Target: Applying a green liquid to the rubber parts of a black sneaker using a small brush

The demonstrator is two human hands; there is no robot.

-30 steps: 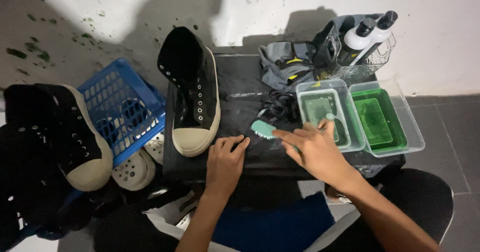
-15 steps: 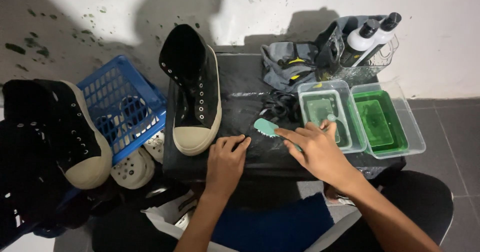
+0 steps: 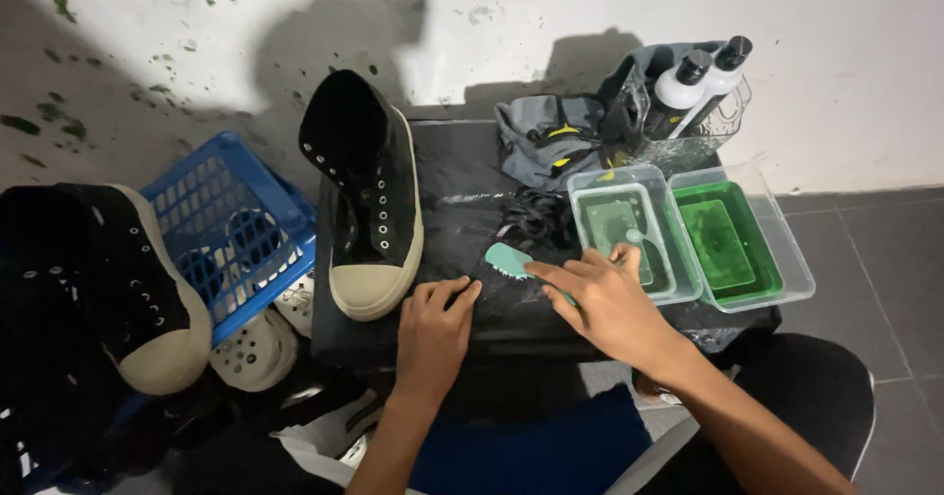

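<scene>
Your right hand (image 3: 600,303) clasps the teal brush (image 3: 508,259) on the black table (image 3: 462,200), scrubbing step underway; your left hand (image 3: 433,333) lies flat and empty just left of it; next, bear on the shoe (image 3: 369,200) beyond.

matt black canvas shoe (image 3: 369,200), rubber toe; glossy wet tabletop (image 3: 462,180); clear plastic tubs (image 3: 688,230).

The right hand (image 3: 605,303) grips a small teal brush (image 3: 508,259) against the wet black table (image 3: 462,185), while the left hand (image 3: 433,333) lies flat beside it, just below the toe of a black high-top shoe (image 3: 369,200). Two clear tubs of green liquid (image 3: 733,239) stand just right of the brush. A blue basket (image 3: 231,225) sits left of the table.
</scene>
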